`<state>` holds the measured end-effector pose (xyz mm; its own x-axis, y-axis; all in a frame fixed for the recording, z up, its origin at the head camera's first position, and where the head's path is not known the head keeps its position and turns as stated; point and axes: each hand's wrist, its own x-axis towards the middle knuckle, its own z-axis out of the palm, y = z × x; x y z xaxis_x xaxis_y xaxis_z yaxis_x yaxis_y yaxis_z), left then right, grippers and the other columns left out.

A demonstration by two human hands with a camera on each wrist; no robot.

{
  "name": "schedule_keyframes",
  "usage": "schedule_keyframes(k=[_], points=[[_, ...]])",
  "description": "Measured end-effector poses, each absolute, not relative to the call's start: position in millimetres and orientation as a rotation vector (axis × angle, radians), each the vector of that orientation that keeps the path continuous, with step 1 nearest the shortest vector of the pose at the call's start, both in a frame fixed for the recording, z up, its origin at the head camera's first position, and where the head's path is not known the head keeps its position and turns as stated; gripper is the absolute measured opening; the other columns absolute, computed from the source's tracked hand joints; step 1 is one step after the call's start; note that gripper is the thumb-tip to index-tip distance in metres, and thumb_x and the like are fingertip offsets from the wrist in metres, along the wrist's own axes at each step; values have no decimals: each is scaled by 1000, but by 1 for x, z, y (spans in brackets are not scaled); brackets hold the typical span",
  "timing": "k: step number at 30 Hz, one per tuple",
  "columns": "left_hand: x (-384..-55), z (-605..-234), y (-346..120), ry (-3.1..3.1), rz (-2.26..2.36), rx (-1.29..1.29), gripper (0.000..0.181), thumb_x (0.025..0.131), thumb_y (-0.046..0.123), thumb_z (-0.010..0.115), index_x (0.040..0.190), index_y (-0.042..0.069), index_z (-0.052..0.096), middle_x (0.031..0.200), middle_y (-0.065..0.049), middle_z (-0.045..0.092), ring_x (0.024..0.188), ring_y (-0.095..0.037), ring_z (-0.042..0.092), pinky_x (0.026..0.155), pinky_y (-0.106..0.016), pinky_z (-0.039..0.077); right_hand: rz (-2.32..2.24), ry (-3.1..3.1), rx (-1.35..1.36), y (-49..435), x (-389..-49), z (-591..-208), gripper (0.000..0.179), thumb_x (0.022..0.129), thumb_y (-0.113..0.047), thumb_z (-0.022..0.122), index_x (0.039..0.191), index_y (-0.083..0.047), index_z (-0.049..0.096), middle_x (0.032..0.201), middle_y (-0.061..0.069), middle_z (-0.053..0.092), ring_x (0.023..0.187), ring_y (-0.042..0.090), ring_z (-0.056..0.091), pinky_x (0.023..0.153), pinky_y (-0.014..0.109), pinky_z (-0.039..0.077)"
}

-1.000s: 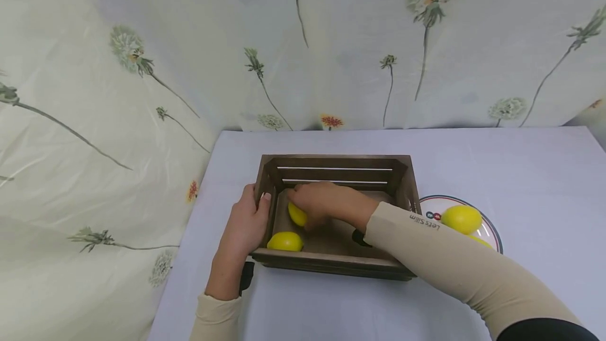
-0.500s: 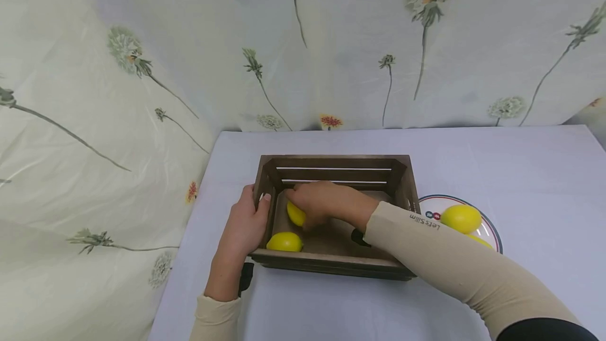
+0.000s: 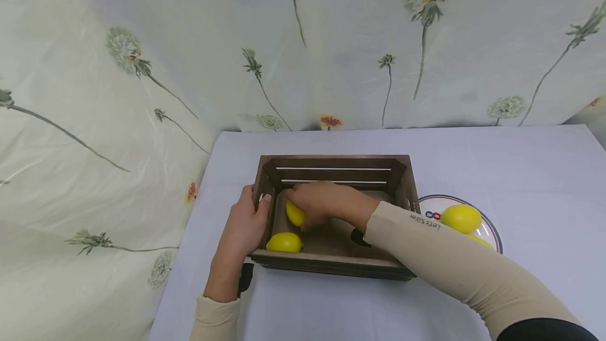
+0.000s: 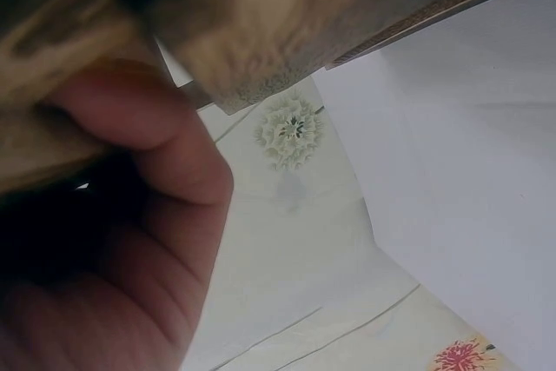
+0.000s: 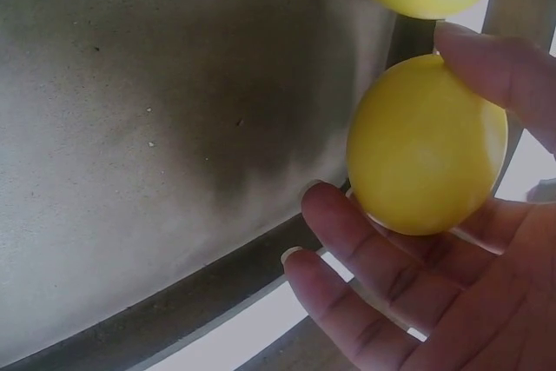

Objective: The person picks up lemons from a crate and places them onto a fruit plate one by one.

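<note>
My left hand (image 3: 246,222) grips the left end wall of a brown slatted wooden crate (image 3: 336,261), its thumb lying over the rim. In the left wrist view, curled fingers (image 4: 187,158) hook under the wood. Inside the crate, my right hand (image 3: 326,201) holds a yellow lemon (image 3: 294,213) near the left end. The right wrist view shows that lemon (image 5: 426,149) between the thumb and the fingers, with two fingertips spread beside it. A second lemon (image 3: 284,242) lies in the crate's front left corner, just apart from the held one.
To the right of the crate stands a white plate (image 3: 428,203) with a dark rim. It bears a lemon (image 3: 461,219) and another yellow fruit (image 3: 482,241), partly behind my right sleeve. A white cloth covers the table (image 3: 535,172); a flower-patterned sheet (image 3: 341,67) hangs behind and at left.
</note>
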<state>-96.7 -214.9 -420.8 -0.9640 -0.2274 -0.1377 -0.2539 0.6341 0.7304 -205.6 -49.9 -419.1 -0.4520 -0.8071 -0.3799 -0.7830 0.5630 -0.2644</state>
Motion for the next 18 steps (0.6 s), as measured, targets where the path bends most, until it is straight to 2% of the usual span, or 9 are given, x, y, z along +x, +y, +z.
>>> schedule_keyframes(k=[8, 18], points=[[-96, -421, -216, 2814, 1289, -389, 51, 109, 34, 53, 148, 3, 44, 130, -19, 67, 107, -35, 70, 91, -57, 57, -79, 2331, -1260, -50, -206, -419, 79, 81, -35, 88, 147, -10, 53, 106, 2, 62, 89, 18, 59, 80, 35, 55], [-96, -419, -215, 2809, 1284, -397, 52, 109, 35, 54, 149, 3, 44, 122, -18, 69, 103, -34, 69, 89, -55, 58, -53, 2339, -1254, -50, -207, -419, 82, 82, -39, 88, 149, -10, 51, 108, 3, 62, 90, 19, 59, 85, 38, 56]])
